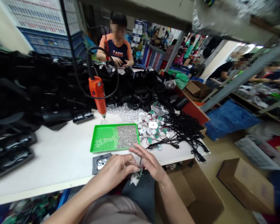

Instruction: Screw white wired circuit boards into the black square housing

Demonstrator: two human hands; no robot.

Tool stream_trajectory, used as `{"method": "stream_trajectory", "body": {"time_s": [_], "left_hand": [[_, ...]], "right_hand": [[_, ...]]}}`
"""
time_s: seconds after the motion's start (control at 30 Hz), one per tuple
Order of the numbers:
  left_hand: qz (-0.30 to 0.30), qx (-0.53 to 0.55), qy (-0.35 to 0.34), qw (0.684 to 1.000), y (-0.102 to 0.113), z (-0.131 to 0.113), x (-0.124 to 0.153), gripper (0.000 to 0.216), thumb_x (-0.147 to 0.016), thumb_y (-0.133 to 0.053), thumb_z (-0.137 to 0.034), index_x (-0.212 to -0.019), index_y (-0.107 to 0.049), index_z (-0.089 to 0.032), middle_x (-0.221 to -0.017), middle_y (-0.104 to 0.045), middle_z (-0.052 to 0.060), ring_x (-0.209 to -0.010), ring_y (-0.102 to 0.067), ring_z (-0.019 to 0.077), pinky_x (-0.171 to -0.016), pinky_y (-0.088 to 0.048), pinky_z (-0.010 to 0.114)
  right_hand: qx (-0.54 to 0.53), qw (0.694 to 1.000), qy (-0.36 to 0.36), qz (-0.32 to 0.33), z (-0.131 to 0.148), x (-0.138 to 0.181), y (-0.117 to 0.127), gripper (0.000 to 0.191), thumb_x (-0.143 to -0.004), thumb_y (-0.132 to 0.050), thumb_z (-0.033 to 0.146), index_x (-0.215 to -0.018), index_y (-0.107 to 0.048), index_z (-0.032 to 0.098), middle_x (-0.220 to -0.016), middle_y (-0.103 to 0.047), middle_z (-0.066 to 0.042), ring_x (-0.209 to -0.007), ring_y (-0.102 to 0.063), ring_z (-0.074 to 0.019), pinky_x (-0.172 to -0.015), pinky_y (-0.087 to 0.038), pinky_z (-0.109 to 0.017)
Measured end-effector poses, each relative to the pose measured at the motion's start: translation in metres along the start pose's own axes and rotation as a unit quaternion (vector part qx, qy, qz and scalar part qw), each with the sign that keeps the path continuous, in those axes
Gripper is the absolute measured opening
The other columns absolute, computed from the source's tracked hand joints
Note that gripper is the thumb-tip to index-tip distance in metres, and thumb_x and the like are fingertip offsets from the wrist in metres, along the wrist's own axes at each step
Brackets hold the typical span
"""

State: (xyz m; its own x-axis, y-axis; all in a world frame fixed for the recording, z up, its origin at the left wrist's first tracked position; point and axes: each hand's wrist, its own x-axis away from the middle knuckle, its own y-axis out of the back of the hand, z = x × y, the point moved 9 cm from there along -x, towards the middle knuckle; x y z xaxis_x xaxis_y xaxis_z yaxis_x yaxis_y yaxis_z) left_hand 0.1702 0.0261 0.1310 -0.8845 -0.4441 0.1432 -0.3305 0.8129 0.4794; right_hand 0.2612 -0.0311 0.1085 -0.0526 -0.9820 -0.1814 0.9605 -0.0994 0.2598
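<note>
Over the front edge of the white table, my left hand [118,168] is closed, thumb and fingers pinched on a small wired circuit board. A white piece [134,179] of that part hangs below the fingertips, and its details are blurred. My right hand [151,163] is beside it, fingers stretched out, close against the part; its thumb is mostly hidden. A dark grey fixture [95,164] with round silver pieces in it lies just behind my left hand, partly covered. Behind both hands is a green tray [92,143] with many small metal screws [128,137] heaped at its right side.
An orange electric screwdriver [98,95] hangs on a cord above the tray. Wired boards [154,124], clear plastic pieces [123,112] and black power cords [186,127] lie to the right. Black housings [14,158] pile up left and behind. A person [116,46] sits opposite. Cardboard boxes [247,183] stand on the floor.
</note>
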Motion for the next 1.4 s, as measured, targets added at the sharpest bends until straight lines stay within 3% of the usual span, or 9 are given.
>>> {"method": "stream_trajectory", "body": {"time_s": [0.1,0.23,0.33,0.47,0.53,0.63,0.77,1.07,1.4], "left_hand": [[-0.015,0.037,0.012,0.999,0.01,0.013,0.006,0.027,-0.09,-0.05,-0.038,-0.08,-0.067,-0.019,-0.075,-0.068,0.0,-0.069,-0.061,0.015,-0.068,-0.046,0.025],[-0.099,0.04,0.056,0.993,0.026,0.047,0.017,0.029,-0.091,-0.047,-0.039,-0.111,-0.059,-0.02,-0.086,-0.068,0.002,-0.079,-0.062,0.0174,-0.075,-0.048,0.029],[-0.135,0.083,0.076,0.984,0.025,0.072,0.028,0.034,-0.093,-0.042,-0.041,-0.114,-0.057,-0.02,-0.096,-0.066,0.004,-0.083,-0.061,0.0174,-0.074,-0.049,0.029],[-0.108,0.155,0.149,0.971,0.015,0.111,0.055,0.047,-0.095,-0.03,-0.048,-0.118,-0.056,-0.016,-0.072,-0.061,0.0,-0.054,-0.053,0.0127,-0.053,-0.046,0.025],[-0.181,0.09,0.173,0.964,0.036,0.131,0.077,0.049,-0.096,-0.03,-0.049,-0.124,-0.054,-0.017,-0.072,-0.062,0.0,-0.059,-0.057,0.0148,-0.059,-0.048,0.027],[-0.269,-0.054,0.151,0.95,0.066,0.149,0.103,0.044,-0.09,-0.049,-0.045,-0.127,-0.054,-0.022,-0.103,-0.066,0.006,-0.092,-0.063,0.0208,-0.084,-0.05,0.034],[-0.207,-0.123,0.077,0.967,0.055,0.164,0.097,0.073,-0.074,-0.071,-0.049,-0.137,-0.044,-0.024,-0.139,-0.049,0.011,-0.126,-0.046,0.0292,-0.106,-0.037,0.044],[-0.207,-0.13,0.067,0.967,0.045,0.172,0.082,0.067,-0.071,-0.075,-0.047,-0.13,-0.051,-0.026,-0.125,-0.061,0.008,-0.118,-0.052,0.0288,-0.101,-0.036,0.043],[-0.205,-0.132,0.078,0.967,0.047,0.175,0.081,0.065,-0.069,-0.077,-0.039,-0.127,-0.052,-0.026,-0.124,-0.062,0.008,-0.117,-0.053,0.0284,-0.101,-0.036,0.043]], "right_hand": [[-0.117,0.989,-0.029,0.081,-0.009,0.0,-0.044,0.073,-0.083,-0.053,0.061,-0.141,-0.039,0.019,-0.104,-0.069,-0.011,-0.081,-0.068,-0.0208,-0.071,-0.056,-0.034],[0.007,0.997,-0.06,-0.038,-0.028,0.0,-0.052,0.062,-0.083,-0.064,0.032,-0.14,-0.041,0.023,-0.074,-0.066,0.001,-0.062,-0.063,-0.014,-0.059,-0.054,-0.026],[0.16,0.979,0.069,-0.104,-0.01,0.004,-0.057,0.044,-0.087,-0.057,0.017,-0.129,-0.054,0.027,-0.08,-0.068,-0.002,-0.068,-0.065,-0.0146,-0.065,-0.055,-0.027],[0.301,0.924,0.212,-0.106,0.012,0.015,-0.082,0.028,-0.085,-0.057,0.01,-0.108,-0.067,0.023,-0.07,-0.065,-0.003,-0.062,-0.061,-0.0156,-0.057,-0.05,-0.027],[0.344,0.905,0.223,-0.111,0.015,0.015,-0.089,0.025,-0.083,-0.06,0.008,-0.104,-0.067,0.02,-0.065,-0.063,-0.003,-0.057,-0.057,-0.0158,-0.054,-0.047,-0.029],[0.39,0.88,0.243,-0.119,0.018,0.009,-0.1,0.024,-0.083,-0.061,0.008,-0.102,-0.066,0.02,-0.061,-0.062,-0.002,-0.054,-0.053,-0.0156,-0.052,-0.042,-0.03],[0.439,0.854,0.261,-0.099,0.01,-0.004,-0.119,0.024,-0.085,-0.059,0.011,-0.107,-0.064,0.022,-0.06,-0.061,-0.001,-0.053,-0.052,-0.0159,-0.052,-0.039,-0.031],[0.517,0.813,0.26,-0.065,-0.003,-0.016,-0.146,0.028,-0.089,-0.054,0.011,-0.114,-0.06,0.02,-0.061,-0.061,-0.001,-0.056,-0.053,-0.0161,-0.052,-0.035,-0.032],[0.533,0.808,0.246,-0.046,-0.01,-0.014,-0.151,0.024,-0.088,-0.056,0.011,-0.11,-0.06,0.017,-0.063,-0.06,-0.001,-0.06,-0.052,-0.0173,-0.054,-0.037,-0.033]]}}
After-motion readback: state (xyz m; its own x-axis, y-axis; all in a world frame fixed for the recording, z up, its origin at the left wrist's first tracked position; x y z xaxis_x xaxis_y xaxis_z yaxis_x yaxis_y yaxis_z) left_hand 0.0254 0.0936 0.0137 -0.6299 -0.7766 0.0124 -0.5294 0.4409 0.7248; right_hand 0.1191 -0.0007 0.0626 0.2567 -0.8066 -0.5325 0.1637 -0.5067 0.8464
